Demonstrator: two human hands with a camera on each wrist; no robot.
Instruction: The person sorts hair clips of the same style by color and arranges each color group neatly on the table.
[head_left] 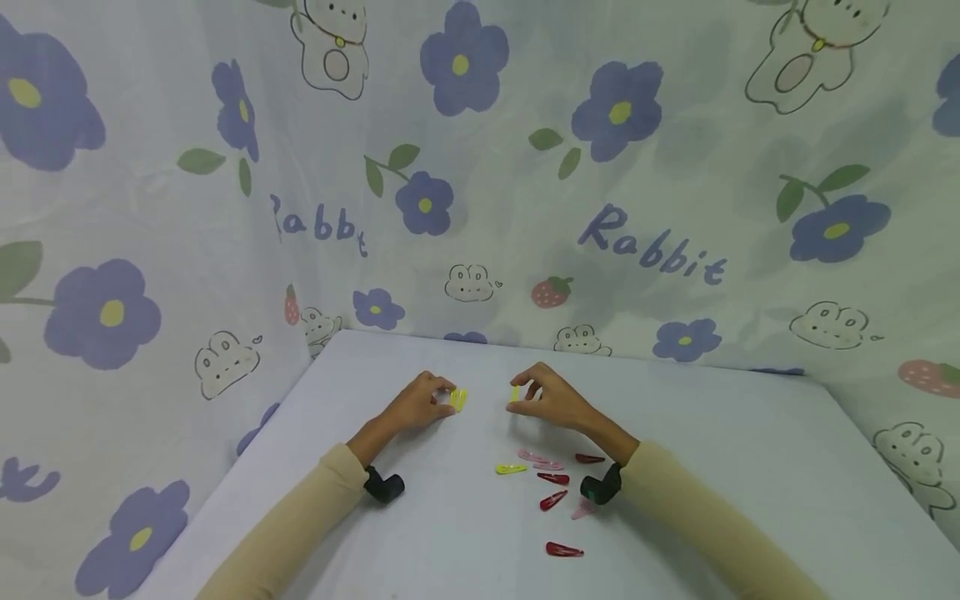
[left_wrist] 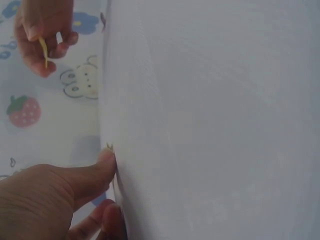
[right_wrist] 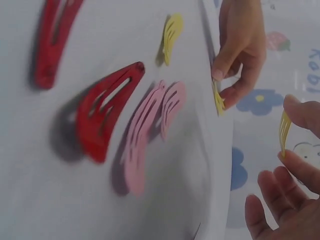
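My left hand [head_left: 420, 403] pinches yellow hair clips [head_left: 458, 400] between thumb and finger; in the right wrist view the left hand [right_wrist: 243, 47] has the yellow clips [right_wrist: 218, 100] at its fingertips. To the right, my right hand [head_left: 553, 398] pinches one yellow clip [head_left: 514, 395] upright by its two ends. The right wrist view has this clip [right_wrist: 284, 131] between thumb and finger, the other fingers of the right hand [right_wrist: 295, 200] loosely spread. Both hands are apart, above the white table [head_left: 450, 517]. In the left wrist view, the left hand [left_wrist: 55, 192] mostly hides its clips.
Nearer on the table lie a yellow clip [head_left: 511, 469], pink clips [head_left: 534, 456] and several red clips [head_left: 553, 500], one red clip [head_left: 564, 550] closest to me. Some are close to the right wrist. A patterned cloth [head_left: 510, 233] hangs behind and at the left side.
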